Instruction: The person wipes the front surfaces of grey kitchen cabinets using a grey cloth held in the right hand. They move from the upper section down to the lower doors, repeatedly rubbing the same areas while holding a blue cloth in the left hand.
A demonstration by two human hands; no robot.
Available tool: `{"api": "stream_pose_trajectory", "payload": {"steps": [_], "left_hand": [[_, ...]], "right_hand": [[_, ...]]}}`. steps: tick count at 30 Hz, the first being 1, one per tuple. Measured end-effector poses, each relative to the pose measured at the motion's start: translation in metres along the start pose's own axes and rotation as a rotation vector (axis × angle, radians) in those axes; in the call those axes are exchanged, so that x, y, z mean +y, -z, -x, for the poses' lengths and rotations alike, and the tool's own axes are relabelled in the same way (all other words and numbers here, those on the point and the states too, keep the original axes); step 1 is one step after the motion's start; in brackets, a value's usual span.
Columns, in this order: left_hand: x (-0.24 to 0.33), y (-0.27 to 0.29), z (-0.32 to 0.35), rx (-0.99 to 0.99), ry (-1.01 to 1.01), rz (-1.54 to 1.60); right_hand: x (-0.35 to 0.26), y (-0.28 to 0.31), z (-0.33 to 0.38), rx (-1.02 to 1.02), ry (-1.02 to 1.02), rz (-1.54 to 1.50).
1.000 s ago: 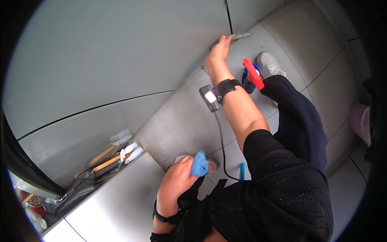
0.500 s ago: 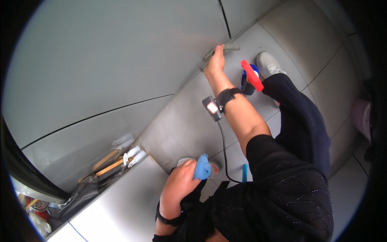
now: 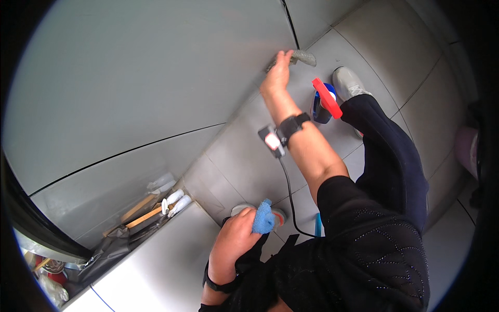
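My left hand (image 3: 234, 236) is closed around a bunched blue cloth (image 3: 264, 217), which sticks out past its fingers above my foot. Stretched out ahead, my right hand (image 3: 275, 78) has a grey-green cloth (image 3: 304, 57) pressed at the lower part of a smooth grey panel (image 3: 156, 67). Some of that cloth is hidden behind the fingers. Just right of my right forearm, a blue bottle with a red trigger top (image 3: 326, 99) stands on the tiled floor (image 3: 231, 156) beside my shoe (image 3: 348, 82).
A low white ledge (image 3: 156, 260) runs along the lower left. Wooden-handled tools with white heads (image 3: 174, 200) lie between it and the panel, on dark plastic (image 3: 104, 260). A black cable (image 3: 291, 200) hangs from my right wrist device. A pinkish container (image 3: 467, 151) sits far right.
My right hand and the grey-green cloth have shifted slightly up along the panel, and more of the cloth shows at right. My left hand keeps its hold on the blue cloth.
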State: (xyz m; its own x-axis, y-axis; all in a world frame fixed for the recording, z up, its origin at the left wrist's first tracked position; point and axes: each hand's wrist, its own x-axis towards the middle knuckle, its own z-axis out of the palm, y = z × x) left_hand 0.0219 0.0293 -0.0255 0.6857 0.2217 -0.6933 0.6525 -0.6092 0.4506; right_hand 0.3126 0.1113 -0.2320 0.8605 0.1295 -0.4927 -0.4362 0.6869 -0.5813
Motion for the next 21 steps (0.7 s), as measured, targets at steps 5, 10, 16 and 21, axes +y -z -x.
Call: {"api": "stream_pose_trajectory", "payload": {"steps": [5,10,16,21], "left_hand": [[0.001,-0.005,0.003,0.070,-0.082,0.038],[0.000,-0.006,0.003,0.067,-0.087,0.018],[0.002,-0.003,0.004,0.087,-0.086,0.019],[0.003,-0.002,0.008,0.083,-0.073,0.069]], "right_hand": [[0.001,-0.039,0.112,-0.450,0.588,0.460],[-0.011,-0.057,0.160,-1.213,0.902,0.826],[0.002,-0.041,0.103,-0.754,0.784,1.022],[0.001,-0.005,0.011,-0.199,0.475,0.475]]}}
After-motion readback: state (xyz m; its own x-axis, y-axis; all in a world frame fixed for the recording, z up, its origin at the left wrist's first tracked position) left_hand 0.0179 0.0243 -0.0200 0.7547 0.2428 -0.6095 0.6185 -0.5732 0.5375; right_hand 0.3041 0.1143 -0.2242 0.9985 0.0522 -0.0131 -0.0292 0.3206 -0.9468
